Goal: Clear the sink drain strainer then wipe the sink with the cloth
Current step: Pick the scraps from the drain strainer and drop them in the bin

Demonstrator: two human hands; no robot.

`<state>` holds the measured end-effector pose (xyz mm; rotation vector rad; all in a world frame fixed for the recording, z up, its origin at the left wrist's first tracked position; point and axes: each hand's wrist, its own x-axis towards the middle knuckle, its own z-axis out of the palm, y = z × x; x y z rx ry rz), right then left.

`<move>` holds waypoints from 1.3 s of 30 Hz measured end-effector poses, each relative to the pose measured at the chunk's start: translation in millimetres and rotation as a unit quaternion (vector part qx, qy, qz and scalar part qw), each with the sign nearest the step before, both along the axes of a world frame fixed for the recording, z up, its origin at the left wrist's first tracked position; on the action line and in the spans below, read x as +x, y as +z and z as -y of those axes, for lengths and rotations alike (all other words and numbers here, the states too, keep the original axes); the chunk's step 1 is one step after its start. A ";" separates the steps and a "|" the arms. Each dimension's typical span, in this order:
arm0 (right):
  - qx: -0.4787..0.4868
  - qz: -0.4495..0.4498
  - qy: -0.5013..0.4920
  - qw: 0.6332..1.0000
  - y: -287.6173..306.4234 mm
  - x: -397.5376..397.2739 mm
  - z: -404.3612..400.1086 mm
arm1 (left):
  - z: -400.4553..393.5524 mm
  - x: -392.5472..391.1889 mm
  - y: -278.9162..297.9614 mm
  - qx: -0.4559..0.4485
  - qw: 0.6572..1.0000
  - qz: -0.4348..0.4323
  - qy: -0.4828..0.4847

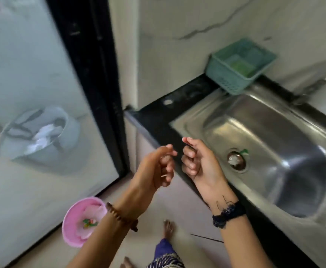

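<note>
Now, far left on the floor sits the pink bin (77, 229), scraps already in it. Above it the left hand (158, 167) is loosely curled, a thin sliver pinched at the fingers; what it is, I cannot tell. The right hand (197, 161) is half-clenched, nothing seen in it. Further right, the strainer (236, 160) sits in the sink (274, 132) with white bits and a green scrap left on it. Risk: that sliver drops beside the bin, and leftovers wash down. No cloth in view.
</note>
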<state>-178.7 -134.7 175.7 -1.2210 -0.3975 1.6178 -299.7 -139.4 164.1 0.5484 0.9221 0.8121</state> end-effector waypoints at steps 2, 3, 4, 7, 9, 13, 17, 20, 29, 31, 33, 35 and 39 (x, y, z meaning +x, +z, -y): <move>-0.003 0.023 -0.045 0.999 7.4 32.0 1.9 | -11.1 35.7 9.3 0.060 0.994 -0.056 -0.066; -0.004 0.028 -0.075 0.997 10.5 54.7 3.1 | -18.2 59.5 14.4 0.081 0.989 -0.068 -0.103; -0.004 0.033 -0.102 0.994 12.1 76.6 3.4 | -25.3 82.0 18.2 0.097 0.983 -0.079 -0.138; -0.012 0.063 -0.153 0.986 7.1 137.8 0.5 | -45.7 139.6 18.8 0.135 0.961 -0.106 -0.216; -0.029 0.079 -0.176 0.981 -3.6 177.6 -4.6 | -62.4 176.5 12.5 0.133 0.954 -0.125 -0.237; -0.084 0.107 -0.216 0.967 -38.1 245.9 -25.1 | -102.9 244.2 -18.1 0.106 0.937 -0.208 -0.260; -0.158 0.184 -0.170 0.955 -86.6 296.0 -48.7 | -139.8 296.2 -69.5 0.145 0.880 -0.342 -0.297; -0.206 0.203 -0.103 0.952 -124.1 322.2 -59.9 | -154.7 321.9 -111.4 0.259 0.765 -0.476 -0.347; -0.174 0.587 0.123 0.781 -214.7 328.5 -79.9 | -151.6 349.2 -206.7 0.360 0.492 -0.637 -0.472; -0.161 0.638 0.161 0.736 -225.6 323.2 -79.9 | -151.4 347.2 -213.8 0.372 0.456 -0.655 -0.474; -0.150 0.667 0.175 0.709 -232.8 318.7 -76.6 | -151.9 344.7 -217.6 0.382 0.437 -0.662 -0.474; -0.144 0.674 0.165 0.706 -235.1 316.6 -71.9 | -152.5 342.6 -218.1 0.390 0.433 -0.660 -0.474; -0.163 0.619 0.104 0.761 -223.2 320.4 -62.9 | -151.1 338.8 -207.1 0.359 0.490 -0.654 -0.452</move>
